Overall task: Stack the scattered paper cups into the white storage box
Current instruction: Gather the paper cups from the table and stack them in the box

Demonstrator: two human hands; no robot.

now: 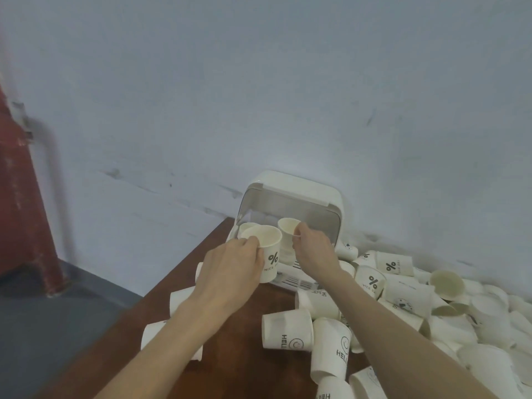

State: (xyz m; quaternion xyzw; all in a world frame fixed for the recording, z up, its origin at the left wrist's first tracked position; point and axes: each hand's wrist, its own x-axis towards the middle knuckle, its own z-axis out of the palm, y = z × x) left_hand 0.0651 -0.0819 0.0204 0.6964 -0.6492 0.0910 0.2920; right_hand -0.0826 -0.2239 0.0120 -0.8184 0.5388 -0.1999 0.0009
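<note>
A white storage box (pixel 334 198) with its grey lid swung up stands at the table's far edge against the wall. My left hand (pixel 230 266) grips an upright paper cup (pixel 269 254) printed with a percent sign, just in front of the box's opening. My right hand (pixel 312 249) pinches the rim of a stack of cups (pixel 286 234) that stands inside the box. One more cup rim (pixel 247 226) shows behind the left one. Loose white cups (pixel 288 329) lie on their sides across the table.
A large heap of paper cups (pixel 449 306) fills the right side of the brown wooden table (pixel 239 367). A few cups (pixel 180 298) lie under my left forearm. The blue-grey wall (pixel 259 96) is right behind the box. A red post (pixel 26 226) stands at left.
</note>
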